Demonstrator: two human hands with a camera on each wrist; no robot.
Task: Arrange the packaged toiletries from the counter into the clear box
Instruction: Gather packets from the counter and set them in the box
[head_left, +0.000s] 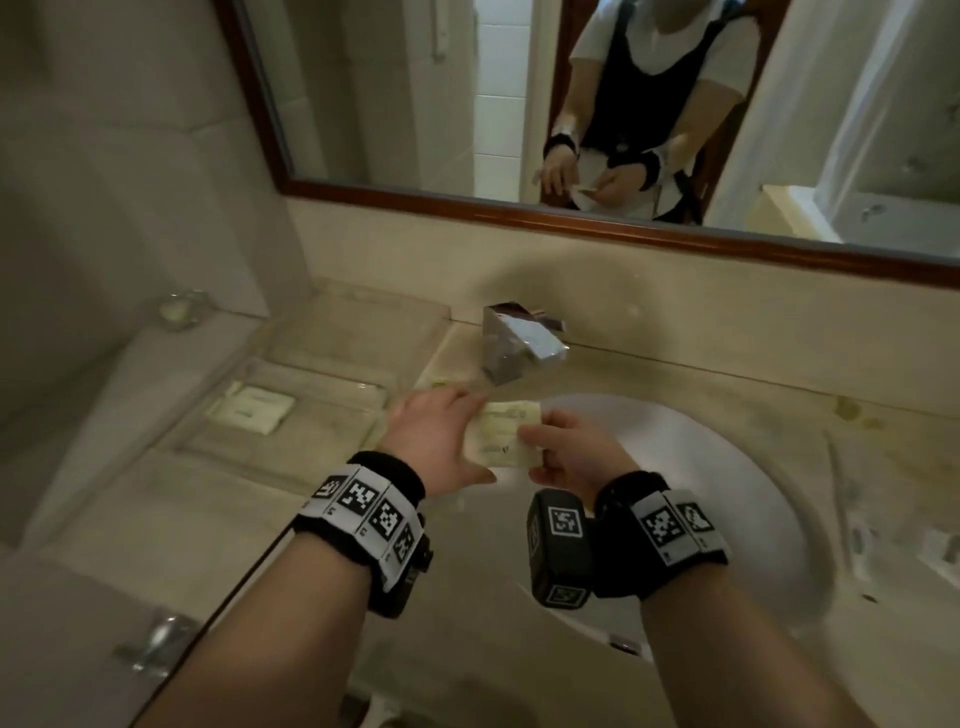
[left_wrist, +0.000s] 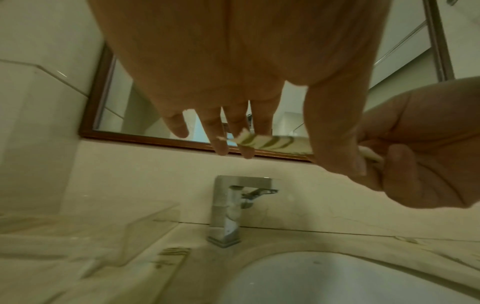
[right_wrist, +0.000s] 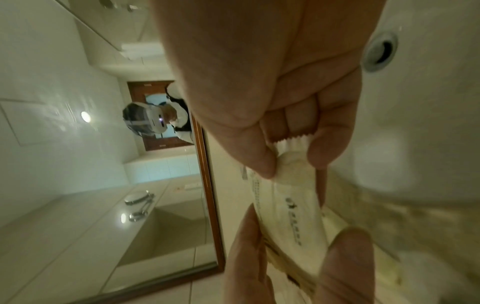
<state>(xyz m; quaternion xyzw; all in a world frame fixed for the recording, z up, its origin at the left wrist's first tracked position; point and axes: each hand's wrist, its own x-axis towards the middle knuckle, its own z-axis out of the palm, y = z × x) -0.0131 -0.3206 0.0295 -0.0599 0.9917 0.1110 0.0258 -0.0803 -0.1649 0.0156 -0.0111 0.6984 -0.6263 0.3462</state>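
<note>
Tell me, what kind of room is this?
A bathroom, probably a hotel's. There is a white sink with a metal faucet, a wood-framed mirror above, and both hands hold a small toiletry packet.

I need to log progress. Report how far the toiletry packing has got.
Done: one white packet lies in the clear box. In hand: the left hand and right hand both hold a cream packet over the sink's edge. Left: another packet lies on the counter beside the box.
</note>
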